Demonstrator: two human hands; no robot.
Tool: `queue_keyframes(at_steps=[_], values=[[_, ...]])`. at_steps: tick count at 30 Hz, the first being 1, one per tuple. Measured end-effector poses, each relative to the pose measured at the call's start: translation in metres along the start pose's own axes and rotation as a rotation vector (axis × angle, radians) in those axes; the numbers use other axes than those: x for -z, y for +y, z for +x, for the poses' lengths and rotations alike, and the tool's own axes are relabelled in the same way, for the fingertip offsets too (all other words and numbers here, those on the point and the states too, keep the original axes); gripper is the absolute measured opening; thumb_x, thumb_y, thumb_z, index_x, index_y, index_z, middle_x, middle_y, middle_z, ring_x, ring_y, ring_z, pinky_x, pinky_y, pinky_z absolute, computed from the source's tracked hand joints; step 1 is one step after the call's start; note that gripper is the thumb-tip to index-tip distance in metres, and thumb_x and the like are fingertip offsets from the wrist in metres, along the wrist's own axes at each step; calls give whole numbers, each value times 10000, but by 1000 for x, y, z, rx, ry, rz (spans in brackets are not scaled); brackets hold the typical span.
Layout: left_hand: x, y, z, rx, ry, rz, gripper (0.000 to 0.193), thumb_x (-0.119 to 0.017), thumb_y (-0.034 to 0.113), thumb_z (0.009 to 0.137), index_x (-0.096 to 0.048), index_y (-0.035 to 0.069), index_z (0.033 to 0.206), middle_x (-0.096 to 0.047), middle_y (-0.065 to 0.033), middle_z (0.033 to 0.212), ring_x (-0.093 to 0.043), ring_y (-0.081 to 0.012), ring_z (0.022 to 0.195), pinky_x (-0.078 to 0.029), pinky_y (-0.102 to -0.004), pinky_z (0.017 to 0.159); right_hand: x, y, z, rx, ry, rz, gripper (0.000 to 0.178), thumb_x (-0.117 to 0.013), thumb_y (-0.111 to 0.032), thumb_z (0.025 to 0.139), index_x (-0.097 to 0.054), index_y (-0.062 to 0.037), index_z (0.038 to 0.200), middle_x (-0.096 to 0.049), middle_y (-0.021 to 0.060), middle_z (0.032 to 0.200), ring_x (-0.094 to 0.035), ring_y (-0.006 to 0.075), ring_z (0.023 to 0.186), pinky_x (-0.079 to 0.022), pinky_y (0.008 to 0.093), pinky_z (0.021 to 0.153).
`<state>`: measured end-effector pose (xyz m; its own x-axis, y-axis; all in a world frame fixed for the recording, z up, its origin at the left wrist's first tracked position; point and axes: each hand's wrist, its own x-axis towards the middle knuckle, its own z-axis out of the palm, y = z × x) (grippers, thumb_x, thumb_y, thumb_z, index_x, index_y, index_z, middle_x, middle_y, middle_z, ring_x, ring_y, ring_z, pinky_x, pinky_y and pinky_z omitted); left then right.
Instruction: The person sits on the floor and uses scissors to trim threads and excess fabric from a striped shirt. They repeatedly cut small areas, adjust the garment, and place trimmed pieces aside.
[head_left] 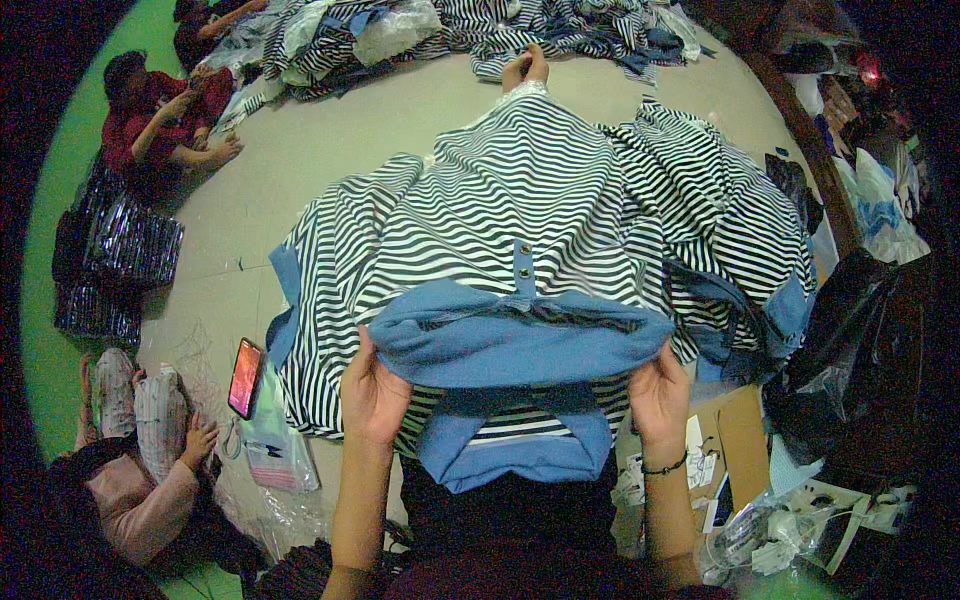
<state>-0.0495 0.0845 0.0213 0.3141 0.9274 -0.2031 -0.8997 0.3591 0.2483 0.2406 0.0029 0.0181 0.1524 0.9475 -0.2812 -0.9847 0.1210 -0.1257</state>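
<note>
My left hand [375, 398] grips one end of the blue collar [520, 345] of a black-and-white striped shirt [510, 200]. At the collar's other end, my right hand [659, 398] pinches the cloth, so the collar stretches between both hands. Below the collar's middle, a small placket with two dark buttons [525, 262] shows on the striped front. Another blue-edged striped piece [515, 455] hangs nearest my body, under the collar. The shirt spreads away from me over the pale floor, and bare skin, a foot or hand, I cannot tell which, shows at its far tip.
More striped garments [715, 200] lie to the right, and a large heap [460, 45] spans the far side. A phone [244, 378] rests at left near plastic packets [275, 445]. Other people [165, 120] sit at left. Black plastic bags [840, 350] and cardboard [740, 440] lie at right.
</note>
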Motion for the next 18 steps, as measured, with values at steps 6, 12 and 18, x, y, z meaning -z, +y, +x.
queue_keyframes(at_steps=[6, 12, 18], values=[[15, 3, -13, -116, 290, 635, 266, -517, 195, 820, -520, 12, 1014, -597, -78, 898, -565, -180, 811, -434, -297, 782, 30, 8, -12, -48, 347, -506, 227, -459, -94, 818, -503, -32, 1032, -577, 92, 927, -568, 167, 818, -479, 244, 639], [16, 21, -35, -618, -127, 2235, 350, -525, 8, 720, -478, 46, 1065, -520, -164, 1013, -503, -296, 934, -410, -353, 809, 44, -11, -33, 237, 220, -1727, 341, -543, -36, 720, -451, -20, 1048, -505, 73, 946, -507, 154, 882, -439, 254, 692], [-10, 31, -20, -234, -975, 2425, 504, -630, 73, 544, -546, 214, 1020, -425, -105, 1175, -432, -287, 1039, -380, -382, 861, -6, -15, -19, 241, -712, -2361, 273, -617, -142, 663, -555, -132, 928, -429, 106, 1158, -371, 312, 1098, -310, 401, 920]])
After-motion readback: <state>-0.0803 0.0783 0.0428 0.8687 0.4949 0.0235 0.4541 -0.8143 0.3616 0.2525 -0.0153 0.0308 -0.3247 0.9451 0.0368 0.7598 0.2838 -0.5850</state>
